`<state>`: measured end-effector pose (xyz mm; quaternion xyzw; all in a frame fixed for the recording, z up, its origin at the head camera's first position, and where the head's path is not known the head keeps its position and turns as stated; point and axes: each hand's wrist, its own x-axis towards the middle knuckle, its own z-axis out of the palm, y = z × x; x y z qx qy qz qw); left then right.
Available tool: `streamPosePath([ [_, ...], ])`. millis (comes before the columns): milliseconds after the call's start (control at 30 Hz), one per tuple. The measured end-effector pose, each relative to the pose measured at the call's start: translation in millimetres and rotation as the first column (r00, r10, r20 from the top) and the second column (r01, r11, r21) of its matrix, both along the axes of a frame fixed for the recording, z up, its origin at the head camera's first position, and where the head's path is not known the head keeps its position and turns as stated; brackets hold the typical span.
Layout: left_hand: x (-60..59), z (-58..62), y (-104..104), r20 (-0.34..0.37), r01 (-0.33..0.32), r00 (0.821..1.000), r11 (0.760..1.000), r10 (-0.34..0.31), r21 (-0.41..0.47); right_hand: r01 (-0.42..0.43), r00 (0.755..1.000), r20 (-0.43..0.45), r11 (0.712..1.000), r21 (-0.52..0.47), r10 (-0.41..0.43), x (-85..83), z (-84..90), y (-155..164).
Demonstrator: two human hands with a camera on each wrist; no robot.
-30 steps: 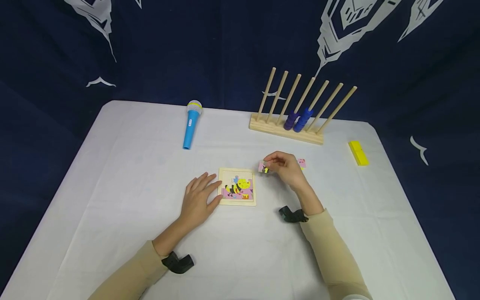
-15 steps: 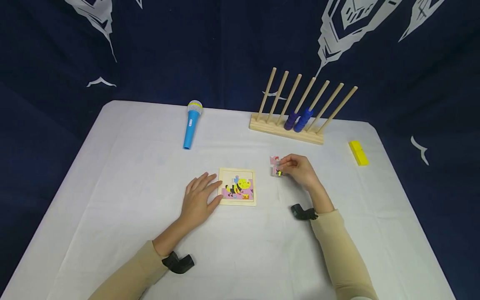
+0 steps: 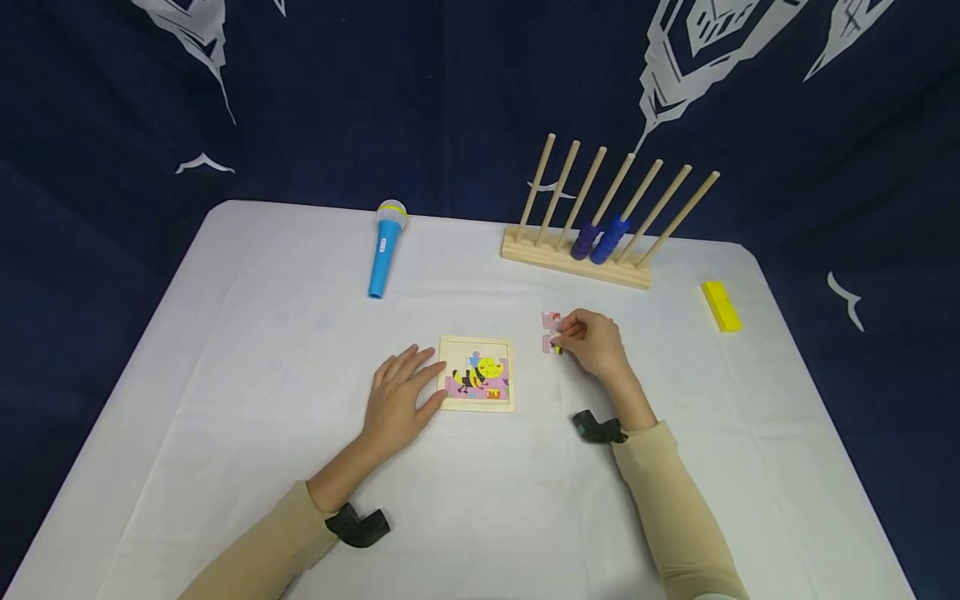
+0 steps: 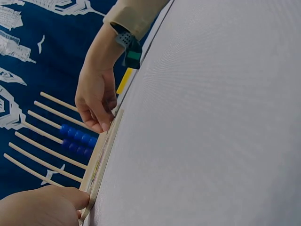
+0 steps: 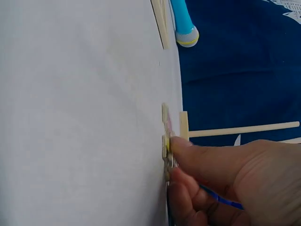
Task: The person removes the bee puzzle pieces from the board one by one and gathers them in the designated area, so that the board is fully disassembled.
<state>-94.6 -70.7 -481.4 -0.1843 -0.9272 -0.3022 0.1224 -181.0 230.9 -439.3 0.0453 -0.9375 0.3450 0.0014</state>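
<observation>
Backdrop: dark blue cloth with white printed shapes hangs behind a counter (image 3: 225,350) covered in white.
Puzzle board: a small wooden puzzle board (image 3: 477,373) with a bee picture lies flat near the middle of the counter.
Left hand: the left hand (image 3: 397,402) lies flat on the counter, grip released, fingertips touching the board's left edge.
Right hand: the right hand (image 3: 594,344) sits just right of the board, its grip pinching a pink puzzle piece (image 3: 552,343) against the counter.
Second piece: another pink piece (image 3: 551,320) lies just beyond the pinched one, touching or nearly so.
Far edge: a blue toy microphone (image 3: 383,249) lies left of centre; a wooden peg rack (image 3: 577,254) with blue rings (image 3: 600,237) stands to the right.
Right edge: a yellow block (image 3: 721,306) lies near the far right corner.
</observation>
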Motion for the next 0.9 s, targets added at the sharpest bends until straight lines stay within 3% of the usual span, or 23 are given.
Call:
streamPosePath([
  [133,0.2,0.6,0,-0.005,-0.002,1.0,1.0,0.002,0.001,0.011,0.999,-0.046,0.997,0.073,-0.007,2.6,0.9,0],
  [233,0.4,1.2,1,-0.005,-0.004,1.0,1.0,0.004,-0.006,0.035,0.998,-0.052,0.997,0.067,-0.032,4.5,4.1,0],
  [533,1.2,1.3,1,-0.004,-0.004,1.0,1.0,0.004,-0.013,0.126,0.991,-0.032,0.986,-0.105,-0.13,10.4,18.0,5],
  [667,0.7,0.7,0,-0.008,-0.001,1.0,1.0,0.001,-0.01,0.105,0.994,0.006,0.97,-0.217,-0.106,15.2,19.4,-2],
  [900,0.2,0.2,0,-0.011,0.001,1.0,1.0,-0.001,-0.007,0.002,0.996,0.085,0.938,-0.346,0.029,24.0,21.3,-37],
])
